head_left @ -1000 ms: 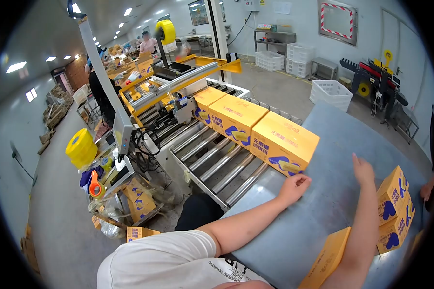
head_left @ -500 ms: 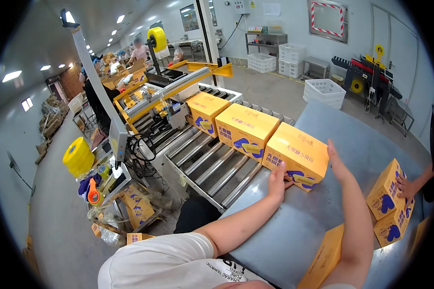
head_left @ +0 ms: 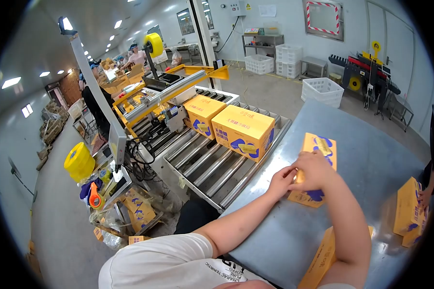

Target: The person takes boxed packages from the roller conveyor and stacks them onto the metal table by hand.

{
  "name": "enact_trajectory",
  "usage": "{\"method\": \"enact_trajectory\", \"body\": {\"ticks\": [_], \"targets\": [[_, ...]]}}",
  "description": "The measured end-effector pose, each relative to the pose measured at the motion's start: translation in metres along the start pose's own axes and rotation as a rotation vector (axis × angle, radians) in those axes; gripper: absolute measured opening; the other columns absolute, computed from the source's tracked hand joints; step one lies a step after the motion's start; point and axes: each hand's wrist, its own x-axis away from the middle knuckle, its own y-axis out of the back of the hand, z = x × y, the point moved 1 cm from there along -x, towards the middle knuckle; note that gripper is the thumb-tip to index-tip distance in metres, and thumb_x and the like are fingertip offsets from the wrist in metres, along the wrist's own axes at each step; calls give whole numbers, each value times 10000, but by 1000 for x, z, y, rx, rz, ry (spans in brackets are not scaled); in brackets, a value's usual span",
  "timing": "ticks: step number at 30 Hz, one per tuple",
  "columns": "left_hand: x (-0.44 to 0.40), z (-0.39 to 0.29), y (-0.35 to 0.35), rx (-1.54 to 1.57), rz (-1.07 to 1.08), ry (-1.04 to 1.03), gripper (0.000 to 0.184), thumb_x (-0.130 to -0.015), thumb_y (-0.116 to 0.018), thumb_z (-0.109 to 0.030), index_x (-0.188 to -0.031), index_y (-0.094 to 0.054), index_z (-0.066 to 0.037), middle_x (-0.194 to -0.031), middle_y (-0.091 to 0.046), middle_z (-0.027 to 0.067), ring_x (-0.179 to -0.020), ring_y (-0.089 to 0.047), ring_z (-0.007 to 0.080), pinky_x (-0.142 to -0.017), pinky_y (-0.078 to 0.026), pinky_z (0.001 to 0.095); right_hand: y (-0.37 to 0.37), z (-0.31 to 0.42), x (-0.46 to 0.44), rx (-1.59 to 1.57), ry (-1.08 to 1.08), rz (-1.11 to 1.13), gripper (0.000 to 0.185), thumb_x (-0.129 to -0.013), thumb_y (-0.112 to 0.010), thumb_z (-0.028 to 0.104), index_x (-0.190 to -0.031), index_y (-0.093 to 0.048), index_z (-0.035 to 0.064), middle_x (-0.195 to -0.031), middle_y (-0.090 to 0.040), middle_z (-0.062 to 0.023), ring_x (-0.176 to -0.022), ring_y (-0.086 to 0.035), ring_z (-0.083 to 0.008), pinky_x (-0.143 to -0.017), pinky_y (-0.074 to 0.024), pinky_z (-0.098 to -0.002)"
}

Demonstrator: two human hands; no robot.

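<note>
On the steel table [head_left: 352, 144] lies a yellow cardboard box [head_left: 329, 144] with blue printed panels facing up. My right hand [head_left: 316, 171] reaches over its middle, fingers curled at the box's left edge. Fingers of my left hand [head_left: 280, 183] are bunched at that same edge, meeting the right fingertips. What lies between the fingertips is hidden. Two more yellow boxes stand in a row on the roller conveyor [head_left: 214, 168]: a nearer box [head_left: 243, 127] and a farther box [head_left: 205, 111]. Another yellow carton [head_left: 323, 255] is partly behind my right forearm.
At the right edge another person's hand [head_left: 424, 197] touches yellow boxes [head_left: 405, 207]. A taping machine [head_left: 166, 98] spans the conveyor. A cart to the left holds an orange tape dispenser [head_left: 95, 196] and yellow tape rolls [head_left: 79, 161]. A white crate [head_left: 323, 91] stands beyond the table.
The box between my hands has come away from the conveyor's end and turned, printed panels upward. Both hands have drawn together at its left edge. The other person's boxes have shifted right.
</note>
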Motion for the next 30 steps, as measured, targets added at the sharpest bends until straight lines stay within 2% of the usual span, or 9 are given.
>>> {"method": "enact_trajectory", "body": {"ticks": [1,2,5,7,9,12,18,21,30], "targets": [[6,-11,-4,-4,58,76,290,-965,-644,-193,-1201,-666,-24,-1031,-698,61,-939,-627,117,-822,-503,266,4,-10,4,-32,-91,39,564,-654,-771,545,-991,-741,95,-994,-679,-81,-1085,-591,-255,-1023,-343,-418],[11,-16,-8,-77,80,56,275,-972,-637,-195,-1188,-677,-29,-1023,-703,49,-932,-633,107,-818,-506,263,-8,-32,10,-19,-136,-34,530,-692,-755,551,-936,-745,80,-968,-675,-85,-1038,-604,-251,-1024,-343,-434],[18,-6,-17,-230,176,-51,246,-986,-619,-178,-1174,-689,-36,-1019,-706,24,-944,-643,94,-851,-506,255,11,-63,24,-30,-632,80,540,-761,-709,570,-952,-743,65,-1039,-689,-97,-1043,-616,-260,-1021,-347,-464],[20,-5,-19,-309,210,-61,243,-983,-623,-178,-1165,-684,-29,-1052,-709,42,-963,-652,107,-867,-509,265,18,-88,34,53,-987,240,563,-827,-653,588,-1040,-739,74,-1136,-690,-113,-1081,-628,-284,-1009,-356,-527],[21,-5,-20,-294,215,-63,233,-983,-621,-175,-1147,-686,-23,-1049,-710,46,-958,-658,116,-863,-511,269,30,-82,49,390,-1153,407,627,-835,-632,623,-1179,-704,103,-1258,-660,-120,-1163,-617,-301,-1007,-390,-553],[21,-6,-19,-263,199,-53,214,-983,-619,-170,-1104,-692,-10,-1018,-713,51,-937,-665,126,-842,-512,265,36,-94,68,429,-1301,802,695,-813,-649,637,-1275,-653,119,-1305,-637,-118,-1212,-600,-301,-1025,-407,-560],[17,0,-17,-181,168,-65,208,-989,-606,-172,-1058,-693,4,-967,-712,57,-898,-667,133,-815,-515,269,2,-128,81,141,-1230,356,695,-796,-674,599,-1235,-661,61,-1287,-642,-160,-1178,-616,-334,-970,-481,-474],[16,1,-16,-159,183,-77,206,-991,-603,-172,-1041,-691,8,-962,-710,59,-895,-667,132,-818,-516,270,-4,-130,72,66,-1157,307,693,-833,-638,602,-1232,-660,36,-1295,-632,-173,-1214,-589,-340,-1002,-477,-438],[12,8,-15,-22,169,-107,263,-1006,-583,-216,-1007,-679,29,-950,-700,81,-870,-662,150,-816,-530,287,-8,-121,54,-330,-978,-309,657,-959,-495,565,-1276,-604,1,-1250,-639,-226,-1186,-597,-376,-987,-469,-422]]}}
